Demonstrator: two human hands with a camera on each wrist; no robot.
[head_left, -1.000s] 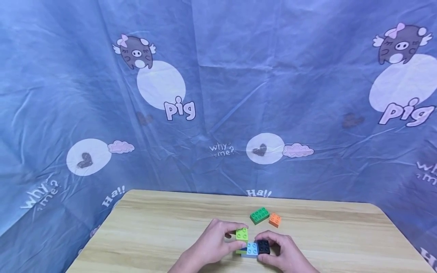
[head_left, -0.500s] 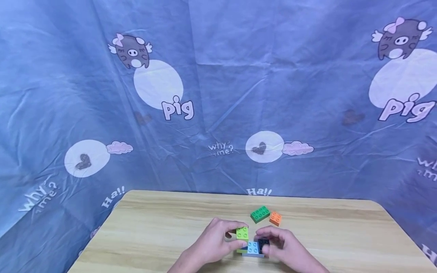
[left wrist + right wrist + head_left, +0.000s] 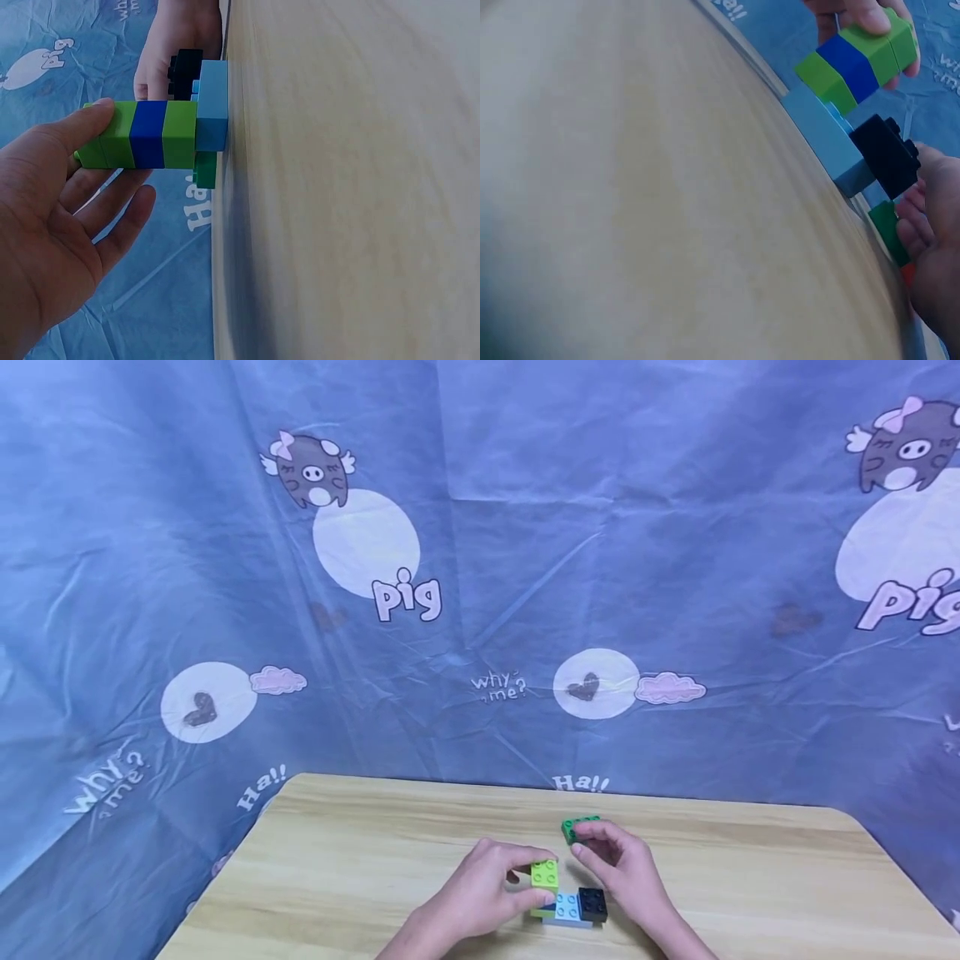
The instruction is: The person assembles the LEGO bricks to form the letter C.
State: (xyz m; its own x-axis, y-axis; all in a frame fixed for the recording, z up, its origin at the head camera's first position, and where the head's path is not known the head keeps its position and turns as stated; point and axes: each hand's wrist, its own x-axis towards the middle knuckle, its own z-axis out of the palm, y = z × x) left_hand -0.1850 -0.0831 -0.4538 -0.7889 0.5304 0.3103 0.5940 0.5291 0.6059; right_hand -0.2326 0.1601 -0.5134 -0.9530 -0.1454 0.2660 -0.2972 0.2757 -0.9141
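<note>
My left hand [image 3: 483,889] pinches the lime brick [image 3: 543,874] at the top of a tower between thumb and fingers. In the left wrist view, a dark blue brick [image 3: 148,135] sits between lime ones in that tower. The tower stands on one end of a light blue brick [image 3: 567,907]; a black brick [image 3: 592,905] sits on its other end and overhangs it. Beyond this build, my right hand [image 3: 630,868] reaches over the table with thumb and fingers apart. Its fingertips overlap a dark green brick [image 3: 567,832]. An orange brick [image 3: 908,274] shows beside the palm in the right wrist view, hidden in the head view.
The light wood table [image 3: 360,860] has rounded back corners. A blue printed cloth [image 3: 495,568] hangs behind and around it.
My right hand has let go of the black brick and moved away toward the green and orange bricks at the back. The left hand keeps its hold on the tower. The head view has shifted slightly.
</note>
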